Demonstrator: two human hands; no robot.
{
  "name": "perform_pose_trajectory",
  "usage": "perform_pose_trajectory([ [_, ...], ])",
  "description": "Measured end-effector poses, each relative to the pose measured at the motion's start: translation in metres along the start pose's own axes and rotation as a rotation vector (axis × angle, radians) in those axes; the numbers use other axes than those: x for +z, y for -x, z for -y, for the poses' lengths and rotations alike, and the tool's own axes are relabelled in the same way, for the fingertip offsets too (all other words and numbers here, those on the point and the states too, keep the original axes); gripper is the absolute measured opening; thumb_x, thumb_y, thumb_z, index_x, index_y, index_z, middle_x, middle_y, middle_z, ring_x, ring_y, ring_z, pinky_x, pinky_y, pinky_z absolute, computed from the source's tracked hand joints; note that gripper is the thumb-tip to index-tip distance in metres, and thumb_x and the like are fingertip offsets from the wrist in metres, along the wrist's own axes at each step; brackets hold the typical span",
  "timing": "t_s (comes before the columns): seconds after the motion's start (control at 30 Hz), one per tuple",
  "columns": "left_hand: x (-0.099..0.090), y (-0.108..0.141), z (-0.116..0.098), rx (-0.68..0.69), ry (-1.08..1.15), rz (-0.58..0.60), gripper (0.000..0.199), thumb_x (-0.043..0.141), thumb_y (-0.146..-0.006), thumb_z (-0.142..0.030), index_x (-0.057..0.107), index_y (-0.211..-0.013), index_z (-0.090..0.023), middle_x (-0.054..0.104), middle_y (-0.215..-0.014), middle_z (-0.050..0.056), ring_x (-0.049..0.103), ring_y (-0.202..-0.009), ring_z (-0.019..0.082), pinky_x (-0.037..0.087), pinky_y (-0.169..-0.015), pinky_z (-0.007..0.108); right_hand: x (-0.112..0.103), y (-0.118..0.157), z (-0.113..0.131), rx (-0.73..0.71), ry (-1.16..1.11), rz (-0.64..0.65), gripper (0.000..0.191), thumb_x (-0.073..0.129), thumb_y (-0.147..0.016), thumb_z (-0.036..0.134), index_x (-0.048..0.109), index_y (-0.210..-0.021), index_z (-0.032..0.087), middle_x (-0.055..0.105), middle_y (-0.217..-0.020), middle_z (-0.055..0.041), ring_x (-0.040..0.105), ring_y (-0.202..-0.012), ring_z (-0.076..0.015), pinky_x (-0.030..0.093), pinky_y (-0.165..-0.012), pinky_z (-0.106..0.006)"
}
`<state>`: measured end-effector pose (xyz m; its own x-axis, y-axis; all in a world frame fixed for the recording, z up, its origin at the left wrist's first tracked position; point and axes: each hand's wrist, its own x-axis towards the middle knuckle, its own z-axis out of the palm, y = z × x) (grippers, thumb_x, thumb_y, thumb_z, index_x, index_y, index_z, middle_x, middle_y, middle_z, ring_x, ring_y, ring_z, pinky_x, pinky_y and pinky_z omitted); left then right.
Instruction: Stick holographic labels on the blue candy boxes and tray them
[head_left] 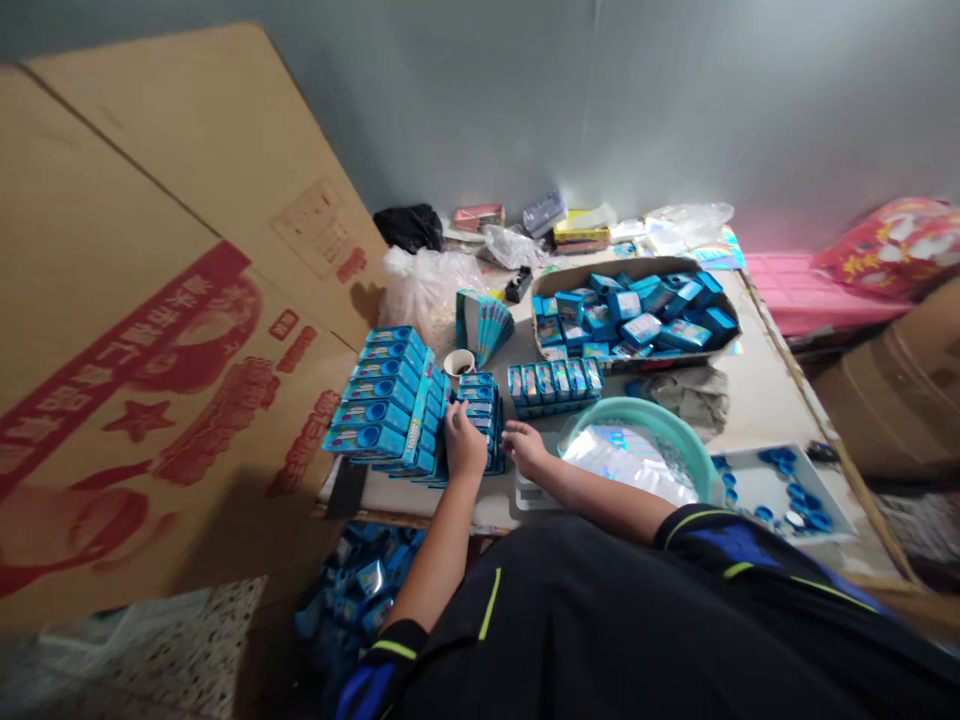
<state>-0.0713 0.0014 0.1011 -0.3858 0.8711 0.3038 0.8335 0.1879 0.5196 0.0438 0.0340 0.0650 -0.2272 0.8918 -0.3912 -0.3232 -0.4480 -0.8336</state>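
Observation:
Several small blue boxes stand stacked in rows (379, 400) at the table's left front. Beside them is a lower group of blue boxes (480, 392), with my left hand (463, 440) on its left side, between it and the tall stack; its fingers look bent, and what they may hold is hidden. To the right of the low group my right hand (525, 448) has its fingers loosely curled and apart, with nothing visible in them. Behind my right hand lies another row of blue boxes (555, 385). A white cup (459, 363) sits behind my left hand.
A carton tray (731, 345) holds loose blue boxes. Near the front stand a green basin (701, 450) with clear plastic and a white tray (829, 495) of blue round parts. A large cardboard box (172, 300) rises at left. Fanned blue cards (484, 325), bags and cloth lie behind.

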Motion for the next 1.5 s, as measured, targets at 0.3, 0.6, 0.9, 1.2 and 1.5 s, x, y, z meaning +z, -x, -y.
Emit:
perform_pose_trajectory([
  [0.3,0.067,0.052,-0.061,0.742,0.233,0.708,0.034,0.048,-0.084,-0.010,0.071,-0.105,-0.023,0.070,-0.091,0.008,0.067,-0.095,0.024,0.053,-0.097,0.043,-0.210,0.077,0.071,-0.090,1.403,-0.282,0.061,0.058,-0.091,0.024,0.045,-0.148,0.009,0.048,-0.149,-0.0231,0.042,-0.139,-0.0328,0.032,-0.116,-0.049],
  [0.6,0.187,0.027,-0.169,0.917,0.120,0.959,0.055,0.054,-0.075,-0.006,0.066,-0.127,-0.018,0.058,-0.140,0.017,0.051,-0.132,0.034,0.039,-0.112,0.052,-0.255,0.137,0.055,0.161,1.504,-0.408,0.057,0.071,-0.086,0.037,0.057,-0.140,0.022,0.054,-0.142,-0.0168,0.045,-0.131,-0.0358,0.034,-0.109,-0.051],
  [0.9,0.179,0.014,-0.179,1.042,0.039,1.012,0.052,0.063,-0.074,-0.013,0.068,-0.124,-0.025,0.063,-0.132,0.012,0.056,-0.128,0.028,0.040,-0.113,0.047,-0.282,0.152,0.063,-0.051,1.020,-0.542,0.069,0.063,-0.082,0.012,0.049,-0.150,0.016,0.072,-0.114,-0.0108,0.063,-0.107,-0.0251,0.044,-0.099,-0.039],
  [1.2,0.093,-0.034,-0.229,1.220,0.147,0.994,0.032,0.070,-0.082,-0.025,0.070,-0.113,-0.025,0.071,-0.115,0.010,0.063,-0.116,0.027,0.046,-0.107,0.044,-0.273,0.168,0.130,-0.229,1.023,-0.320,0.021,0.058,-0.084,0.008,0.076,-0.090,0.016,0.070,-0.096,-0.0069,0.063,-0.088,-0.0188,0.048,-0.083,-0.031],
  [1.5,-0.016,-0.045,-0.216,0.901,0.314,1.070,0.032,0.056,-0.091,-0.047,0.070,-0.101,-0.021,0.064,-0.081,0.002,0.058,-0.077,0.018,0.049,-0.074,0.028,-0.163,0.185,0.197,-0.675,1.370,-0.295,0.028,0.060,-0.095,0.023,0.068,-0.122,0.026,0.071,-0.120,-0.0063,0.062,-0.114,-0.0253,0.031,-0.111,-0.045],
])
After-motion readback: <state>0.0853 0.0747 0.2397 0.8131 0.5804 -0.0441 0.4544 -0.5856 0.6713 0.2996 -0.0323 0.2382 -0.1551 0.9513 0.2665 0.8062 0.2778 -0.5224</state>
